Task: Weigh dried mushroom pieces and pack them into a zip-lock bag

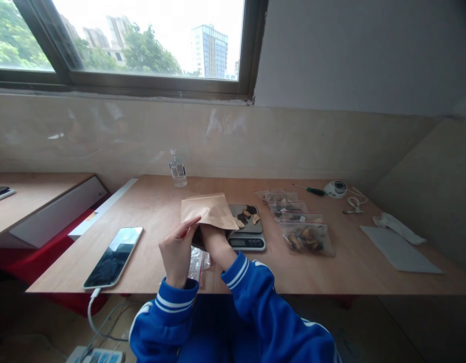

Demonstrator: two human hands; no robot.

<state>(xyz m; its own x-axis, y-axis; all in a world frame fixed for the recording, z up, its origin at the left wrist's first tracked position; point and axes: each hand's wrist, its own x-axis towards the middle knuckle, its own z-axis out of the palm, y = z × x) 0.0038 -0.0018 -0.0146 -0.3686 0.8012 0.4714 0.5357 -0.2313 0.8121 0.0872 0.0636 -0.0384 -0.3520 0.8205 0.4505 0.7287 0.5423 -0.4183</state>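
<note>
My left hand (180, 249) pinches the near edge of a brown kraft paper bag (209, 207), thumb and fingers closed on its opening. My right hand (216, 243) reaches inside the bag up to about the wrist, so its fingers are hidden. Just right of the bag, a digital kitchen scale (248, 244) carries several dried slices (248, 214), some pale and some dark. Under my wrists lies a clear plastic zip bag (197, 262), partly covered. Further right, several zip bags (308, 239) of similar dried pieces lie in an overlapping row.
A phone (114, 257) on a charging cable lies at the left. At the back stands a water bottle (178, 170). Toward the right are a green-handled screwdriver (316, 191), a white dome camera (335, 188), a white sheet (401, 252) and a folded white tissue (399, 228).
</note>
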